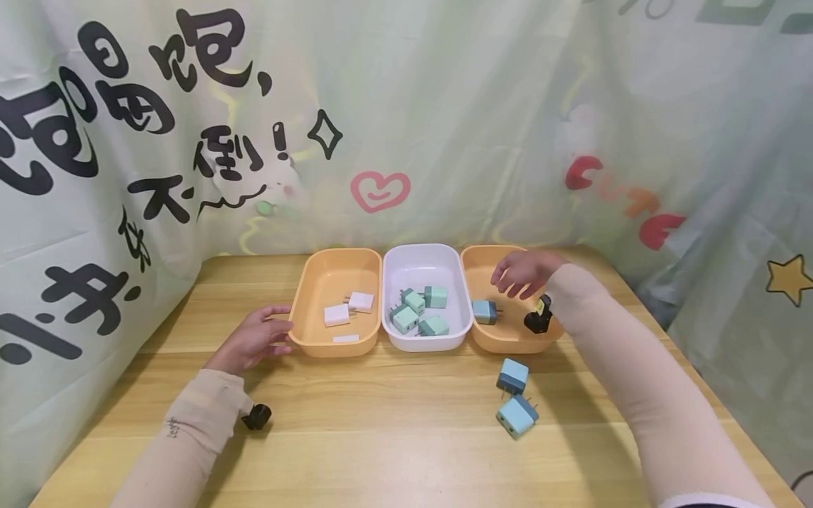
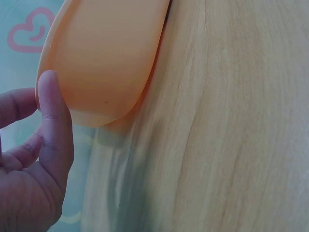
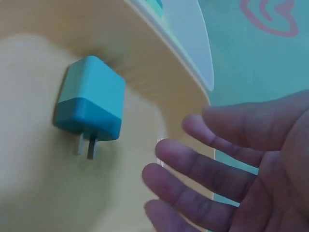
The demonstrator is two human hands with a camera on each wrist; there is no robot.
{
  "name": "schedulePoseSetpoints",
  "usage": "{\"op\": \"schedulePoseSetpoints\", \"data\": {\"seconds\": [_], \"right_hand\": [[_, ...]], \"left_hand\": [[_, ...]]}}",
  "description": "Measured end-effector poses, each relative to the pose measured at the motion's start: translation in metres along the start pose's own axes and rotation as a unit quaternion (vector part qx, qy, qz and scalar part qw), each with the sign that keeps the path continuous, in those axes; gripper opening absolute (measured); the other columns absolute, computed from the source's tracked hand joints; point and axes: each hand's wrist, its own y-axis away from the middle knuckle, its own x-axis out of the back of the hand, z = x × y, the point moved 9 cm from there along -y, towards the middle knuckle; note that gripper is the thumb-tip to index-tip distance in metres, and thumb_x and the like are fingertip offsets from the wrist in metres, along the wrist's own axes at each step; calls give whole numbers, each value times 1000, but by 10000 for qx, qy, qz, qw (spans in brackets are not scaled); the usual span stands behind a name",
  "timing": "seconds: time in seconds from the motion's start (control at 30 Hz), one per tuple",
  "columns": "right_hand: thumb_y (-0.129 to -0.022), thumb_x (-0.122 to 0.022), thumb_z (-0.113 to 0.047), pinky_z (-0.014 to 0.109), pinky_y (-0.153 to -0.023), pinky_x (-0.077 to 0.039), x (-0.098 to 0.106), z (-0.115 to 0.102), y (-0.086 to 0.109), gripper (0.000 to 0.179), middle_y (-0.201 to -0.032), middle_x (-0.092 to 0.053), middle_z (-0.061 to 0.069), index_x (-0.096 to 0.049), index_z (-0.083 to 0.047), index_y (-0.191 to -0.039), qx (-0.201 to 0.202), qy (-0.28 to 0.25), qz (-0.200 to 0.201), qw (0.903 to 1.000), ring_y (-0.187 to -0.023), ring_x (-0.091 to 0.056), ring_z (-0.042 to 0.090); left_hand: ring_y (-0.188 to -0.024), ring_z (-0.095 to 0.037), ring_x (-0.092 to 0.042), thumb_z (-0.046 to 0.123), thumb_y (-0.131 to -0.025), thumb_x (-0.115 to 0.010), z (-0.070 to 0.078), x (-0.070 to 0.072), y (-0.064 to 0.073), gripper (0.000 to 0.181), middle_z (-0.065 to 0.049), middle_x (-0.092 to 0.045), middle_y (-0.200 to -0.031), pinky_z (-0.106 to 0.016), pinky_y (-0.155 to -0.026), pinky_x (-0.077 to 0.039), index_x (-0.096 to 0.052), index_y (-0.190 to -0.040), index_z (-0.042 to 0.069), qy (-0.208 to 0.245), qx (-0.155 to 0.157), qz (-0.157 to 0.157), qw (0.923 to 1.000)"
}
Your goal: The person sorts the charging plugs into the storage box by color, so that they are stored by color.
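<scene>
My left hand (image 1: 257, 339) touches the outer left side of the left orange tray (image 1: 305, 296), fingers fairly straight; in the left wrist view its thumb (image 2: 53, 111) lies against the tray's edge. That tray holds several white plug adapters (image 1: 337, 315). Above the right orange tray (image 1: 508, 346), my right hand (image 1: 527, 271) hovers with loosely bent fingers and nothing between them. Beneath and to its left, a blue charger plug (image 3: 89, 96) with a dark blue base lies in that tray, its two prongs showing. Fingers and plug are apart.
Between the orange trays stands a white tray (image 1: 427, 346) with several green charger plugs (image 1: 435, 297). Two more blue charger plugs (image 1: 512, 376) lie on the wooden table (image 1: 381, 423) in front of the right tray. A printed curtain (image 1: 444, 106) hangs behind.
</scene>
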Motion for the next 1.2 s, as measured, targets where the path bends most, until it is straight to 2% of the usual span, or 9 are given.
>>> {"op": "schedulePoseSetpoints", "data": {"seconds": [0.17, 0.37, 0.57, 0.9, 1.07, 1.2], "right_hand": [[-97, -48, -10, 41, -82, -56, -2, -4, 9, 36, -125, -55, 22, -47, 6, -130, 195, -44, 220, 9996, -111, -56, 36], [-96, -48, -19, 41, -75, -57, -7, -6, 21, 39, -106, -60, 15, -51, 6, -125, 274, -408, 393, 9980, -98, -60, 35], [-97, -42, -21, 41, -75, -57, -15, -8, 33, 39, -107, -57, 15, -53, 5, -125, 404, -321, 342, 9981, -94, -61, 31], [-98, -46, -22, 40, -74, -57, -33, -17, 51, 40, -106, -57, 15, -54, 6, -125, 629, -92, 248, 9977, -93, -61, 30], [-97, -52, -29, 40, -73, -57, -42, -19, 59, 37, -102, -58, 13, -58, 3, -114, 621, -55, 255, 9977, -91, -62, 29], [-98, -52, -29, 40, -71, -57, -51, -17, 64, 36, -101, -58, 13, -59, 2, -115, 598, -65, 198, 9980, -89, -61, 29]], "left_hand": [[-81, -15, -61, 5, -98, -52, -1, 1, 1, 55, -11, -58, -99, -28, -69, -59, -25, -145, -5, 25, 31, 5, 10000], [-81, -14, -61, 6, -98, -52, -1, 1, 2, 56, -9, -59, -98, -27, -69, -59, -25, -145, -4, 40, 72, 36, 10000], [-81, -14, -61, 7, -98, -53, 0, 0, 2, 57, -10, -59, -99, -28, -69, -59, -25, -146, -5, 76, 58, 15, 10000], [-80, -14, -61, 6, -98, -52, -1, 1, 1, 55, -9, -57, -100, -28, -68, -59, -25, -145, -4, 107, 88, 51, 9999], [-80, -14, -60, 5, -98, -52, -1, 0, 1, 55, -9, -57, -96, -27, -68, -59, -26, -145, -4, 70, 118, 51, 9999], [-79, -14, -61, 5, -97, -52, -1, -1, 1, 54, -9, -58, -93, -27, -67, -58, -27, -144, -4, 41, 100, 11, 9999]]}}
